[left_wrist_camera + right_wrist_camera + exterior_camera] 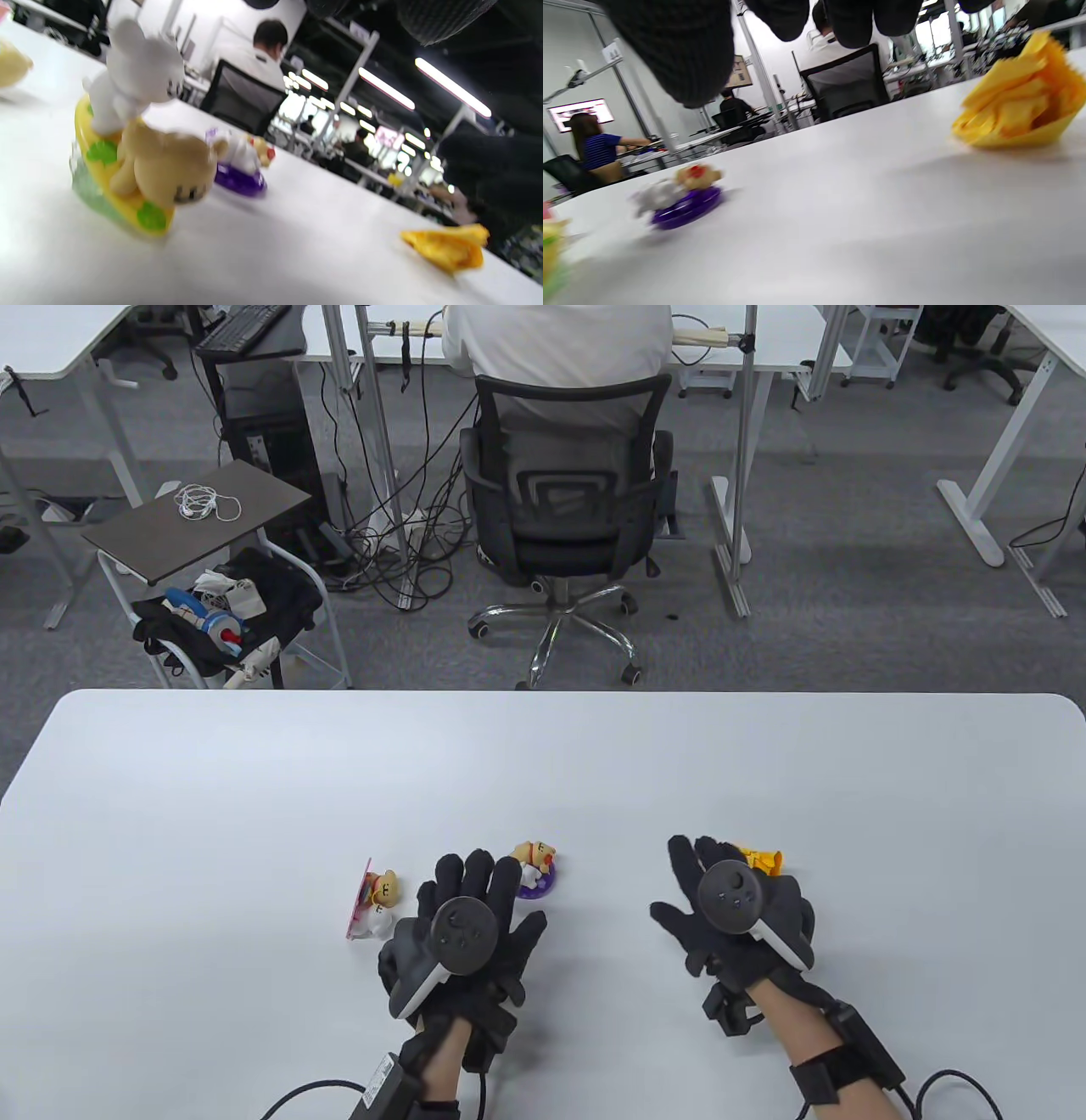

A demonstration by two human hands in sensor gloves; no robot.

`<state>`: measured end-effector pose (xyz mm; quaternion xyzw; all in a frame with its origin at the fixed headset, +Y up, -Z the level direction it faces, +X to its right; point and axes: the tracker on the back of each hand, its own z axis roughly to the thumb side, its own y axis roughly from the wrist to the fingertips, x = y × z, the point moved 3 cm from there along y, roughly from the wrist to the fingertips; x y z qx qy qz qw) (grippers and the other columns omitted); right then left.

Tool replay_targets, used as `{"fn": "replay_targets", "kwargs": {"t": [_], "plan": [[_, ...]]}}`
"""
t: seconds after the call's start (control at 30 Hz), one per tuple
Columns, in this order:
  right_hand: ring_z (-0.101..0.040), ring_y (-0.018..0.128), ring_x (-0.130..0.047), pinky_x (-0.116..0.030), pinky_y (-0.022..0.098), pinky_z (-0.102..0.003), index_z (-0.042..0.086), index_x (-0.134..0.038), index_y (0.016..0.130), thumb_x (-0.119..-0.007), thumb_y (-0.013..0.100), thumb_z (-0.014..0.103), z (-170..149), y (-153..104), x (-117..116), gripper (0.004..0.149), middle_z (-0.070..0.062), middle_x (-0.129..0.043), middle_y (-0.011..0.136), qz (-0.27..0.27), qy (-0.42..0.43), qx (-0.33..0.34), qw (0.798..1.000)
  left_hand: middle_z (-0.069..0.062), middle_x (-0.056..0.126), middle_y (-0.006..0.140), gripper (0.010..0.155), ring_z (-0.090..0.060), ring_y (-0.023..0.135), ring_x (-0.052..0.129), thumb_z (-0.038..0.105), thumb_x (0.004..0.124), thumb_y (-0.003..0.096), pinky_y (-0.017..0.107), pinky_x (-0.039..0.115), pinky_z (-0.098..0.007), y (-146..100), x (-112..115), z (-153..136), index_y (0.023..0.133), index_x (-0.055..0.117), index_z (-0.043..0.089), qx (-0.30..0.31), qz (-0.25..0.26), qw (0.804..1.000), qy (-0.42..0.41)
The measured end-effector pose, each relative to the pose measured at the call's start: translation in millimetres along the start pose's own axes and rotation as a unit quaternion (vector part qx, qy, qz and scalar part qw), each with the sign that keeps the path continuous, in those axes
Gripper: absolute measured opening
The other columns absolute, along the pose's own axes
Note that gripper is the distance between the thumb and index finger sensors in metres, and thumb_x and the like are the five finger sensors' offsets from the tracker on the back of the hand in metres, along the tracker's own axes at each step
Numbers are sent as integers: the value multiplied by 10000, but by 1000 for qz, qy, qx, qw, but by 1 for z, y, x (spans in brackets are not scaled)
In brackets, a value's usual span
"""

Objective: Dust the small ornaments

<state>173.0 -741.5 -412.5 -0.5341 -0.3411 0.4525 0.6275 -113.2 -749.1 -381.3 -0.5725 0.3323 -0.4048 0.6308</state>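
Ornaments sit in a loose row near the bottom middle of the table view, on the plain white table [254, 780]. One is a little tan and white bear figure with a pink card behind it [373, 899], left of the middle. One is a small bear figure on a round purple base [536, 869], just above the left hand's fingertips. A third, two small bears on a yellow and green base [140, 152], shows only in the left wrist view, big on its left side. A crumpled yellow cloth [761, 859] lies just above the right hand.

Dusting looks not yet begun, because no hand holds the cloth. Next, I think the right hand must reach up a little and pinch the soft cloth.

The left hand [462, 937] hovers palm down with straight, spread fingers and holds nothing. The right hand [734, 912] is palm down too, fingers loose and spread, empty, and near the cloth. I cannot tell if it touches it.
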Motion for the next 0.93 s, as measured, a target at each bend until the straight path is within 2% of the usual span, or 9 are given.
{"fn": "replay_targets", "kwargs": {"t": [0.13,0.3,0.4,0.93], "plan": [[-416,1096,-380,-401,745,-680,297,-428,1147,-781,442,617,18,-9,-18,851,-133,-400,1181,22,-26,19,999,20,86,1236,799,-321,1054,-104,696,617,490,731,62,-603,2,15,3,1114,216,399,-6,-39,999,13],[-414,1100,-340,-366,749,-685,289,-446,1144,-786,437,617,25,-11,-25,851,-127,-378,1184,-11,-63,34,997,17,60,1229,806,-295,1047,-125,698,612,492,725,36,-601,2,21,3,1113,198,396,-6,-57,998,15],[-411,1103,-325,-353,755,-682,294,-433,1145,-782,439,618,27,-11,-28,852,-122,-363,1186,-12,-91,38,995,5,50,1220,805,-287,1047,-121,697,612,492,727,40,-598,2,17,2,1115,206,387,-5,-46,999,9],[-423,1095,-352,-371,749,-682,285,-454,1141,-791,446,605,28,-10,-41,836,-133,-386,1180,9,-98,46,994,-20,106,1223,801,-310,1058,-63,691,615,491,729,65,-596,-1,11,-6,1116,235,366,-22,-22,999,-14]]}}
